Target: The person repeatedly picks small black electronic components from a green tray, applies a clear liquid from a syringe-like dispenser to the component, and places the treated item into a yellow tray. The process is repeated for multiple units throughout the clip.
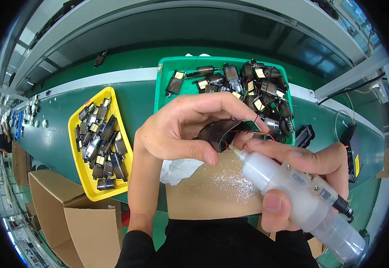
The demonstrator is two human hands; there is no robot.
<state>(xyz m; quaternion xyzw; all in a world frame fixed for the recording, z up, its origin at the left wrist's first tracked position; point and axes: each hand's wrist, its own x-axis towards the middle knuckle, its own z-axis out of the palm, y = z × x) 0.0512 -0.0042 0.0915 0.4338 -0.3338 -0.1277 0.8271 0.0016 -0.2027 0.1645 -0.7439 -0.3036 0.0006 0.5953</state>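
Note:
My left hand [181,123] curls around a dark, hollow, curved housing [219,134] with thin red wires coming out of its open end. The fingers arch over the top of it and the thumb presses along its near side. My right hand [301,174] grips a thick, translucent white hand tool [288,190] with a narrow tip and a black fitting on its side. The tip points up to the left, at the housing's open end; whether it touches cannot be made out. Right-hand fingers also reach close to the red wires.
Beyond my hands, a green tray [161,85] holds many dark motor-like parts. A yellow tray [125,131] with similar parts stands left. Under my hands lies a cardboard sheet [190,203] strewn with white specks, beside a crumpled white tissue [176,170]. An open carton [92,223] is lower left.

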